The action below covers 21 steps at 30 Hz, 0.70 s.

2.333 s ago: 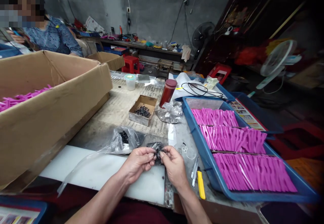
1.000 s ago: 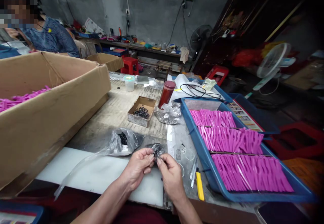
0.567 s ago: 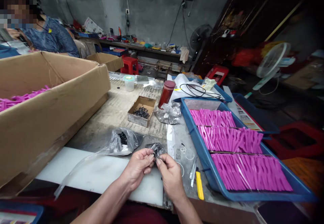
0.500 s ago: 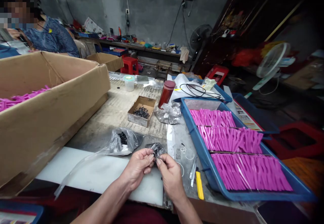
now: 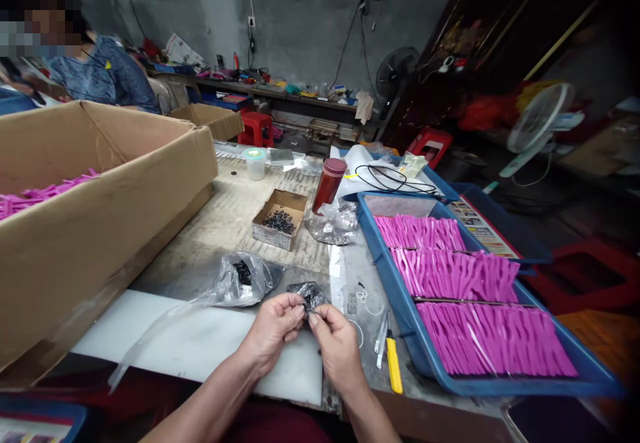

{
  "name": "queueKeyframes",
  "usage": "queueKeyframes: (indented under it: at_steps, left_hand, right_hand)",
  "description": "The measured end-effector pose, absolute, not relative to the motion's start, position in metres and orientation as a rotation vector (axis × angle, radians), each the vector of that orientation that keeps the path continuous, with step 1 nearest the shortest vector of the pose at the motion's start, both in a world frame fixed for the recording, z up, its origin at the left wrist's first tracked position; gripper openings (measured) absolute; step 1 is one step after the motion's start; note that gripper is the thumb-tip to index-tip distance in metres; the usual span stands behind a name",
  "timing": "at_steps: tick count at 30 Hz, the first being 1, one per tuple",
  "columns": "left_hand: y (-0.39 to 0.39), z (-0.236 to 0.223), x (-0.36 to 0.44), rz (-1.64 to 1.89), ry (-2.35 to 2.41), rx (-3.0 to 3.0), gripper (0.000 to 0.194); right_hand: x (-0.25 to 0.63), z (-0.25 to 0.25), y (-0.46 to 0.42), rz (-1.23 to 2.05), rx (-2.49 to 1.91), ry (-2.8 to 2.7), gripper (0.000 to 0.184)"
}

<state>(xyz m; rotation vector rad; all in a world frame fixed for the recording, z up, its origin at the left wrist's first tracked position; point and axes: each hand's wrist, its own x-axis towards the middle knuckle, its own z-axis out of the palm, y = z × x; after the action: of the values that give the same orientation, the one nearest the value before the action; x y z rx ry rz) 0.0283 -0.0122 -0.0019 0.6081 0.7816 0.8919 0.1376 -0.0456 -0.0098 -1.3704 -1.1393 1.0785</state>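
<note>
My left hand and my right hand meet above the front edge of the table, thumbs and fingers pinched close together. Between the fingertips is something small and dark, too tiny to name. Just behind them lies a clear plastic bag with black bits in it. Left of that, a larger open plastic bag holds small black parts. Under my left hand stretches a white board. Farther back stands a small cardboard box with many black screw-like pieces.
A big carton with pink pieces walls off the left. On the right stands a blue tray of pink handle-like strips. A yellow-handled tool and a red bottle are near. A co-worker sits at back left.
My hands stay almost still, pinched in the same place. The co-worker at back left has shifted slightly to the right, with an arm moved.
</note>
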Motion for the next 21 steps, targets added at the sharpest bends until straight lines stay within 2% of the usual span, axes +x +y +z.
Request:
queueKeyframes:
  at_steps: [21]
  left_hand:
    - [-0.0161, -0.0024, 0.0302, 0.903, 0.75, 0.556, 0.018]
  right_hand:
    - [0.1381, -0.0066, -0.047, 1.113, -1.358, -1.129, 0.016]
